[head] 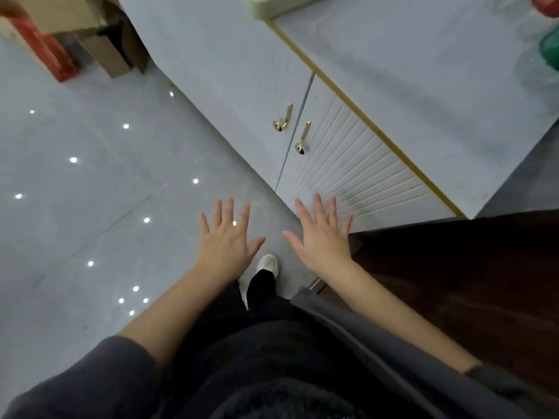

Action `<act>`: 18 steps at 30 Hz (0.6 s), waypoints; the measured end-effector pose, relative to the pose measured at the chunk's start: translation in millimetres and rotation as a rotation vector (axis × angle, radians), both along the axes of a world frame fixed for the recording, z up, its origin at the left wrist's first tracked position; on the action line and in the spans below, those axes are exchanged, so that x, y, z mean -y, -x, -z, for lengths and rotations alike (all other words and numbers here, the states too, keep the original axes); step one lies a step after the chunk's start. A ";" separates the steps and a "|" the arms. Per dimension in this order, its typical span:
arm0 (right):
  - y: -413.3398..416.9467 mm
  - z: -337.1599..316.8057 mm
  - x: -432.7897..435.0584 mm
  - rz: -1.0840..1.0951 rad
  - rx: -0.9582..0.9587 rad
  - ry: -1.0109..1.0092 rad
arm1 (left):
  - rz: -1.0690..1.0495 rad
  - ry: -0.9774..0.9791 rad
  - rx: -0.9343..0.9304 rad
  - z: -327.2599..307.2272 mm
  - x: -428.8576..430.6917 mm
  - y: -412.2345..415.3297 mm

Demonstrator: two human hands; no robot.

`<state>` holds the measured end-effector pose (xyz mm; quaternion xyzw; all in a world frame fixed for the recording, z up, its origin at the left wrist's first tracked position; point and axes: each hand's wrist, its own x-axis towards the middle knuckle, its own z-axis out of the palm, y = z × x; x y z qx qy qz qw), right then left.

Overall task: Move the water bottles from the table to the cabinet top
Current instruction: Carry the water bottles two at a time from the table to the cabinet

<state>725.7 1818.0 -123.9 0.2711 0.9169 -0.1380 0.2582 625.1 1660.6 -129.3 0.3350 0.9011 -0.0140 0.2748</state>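
Observation:
My left hand and my right hand are held out flat, palms down, fingers spread, holding nothing. They hover over the grey floor in front of a white cabinet. The cabinet top is a pale grey surface with a gold edge, up and to the right of both hands. At the far right edge of that top sit a blurred green object and a red one; I cannot tell whether they are bottles. The dark wooden table lies at the right, beside my right forearm, and no bottle shows on it.
The cabinet front has two doors with gold handles. A cream container stands at the cabinet top's far edge. A red item and cardboard boxes sit on the floor at the upper left. My white shoe is below the hands.

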 end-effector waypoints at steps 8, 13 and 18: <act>47.1 14.3 54.0 -0.306 0.143 0.040 | -0.323 0.055 0.135 19.0 80.4 4.3; 87.1 17.9 106.6 -0.458 0.192 0.067 | -0.521 0.022 0.182 19.9 146.0 7.6; 122.8 19.4 189.1 -0.636 0.214 0.031 | -0.687 0.006 0.197 20.7 229.7 2.8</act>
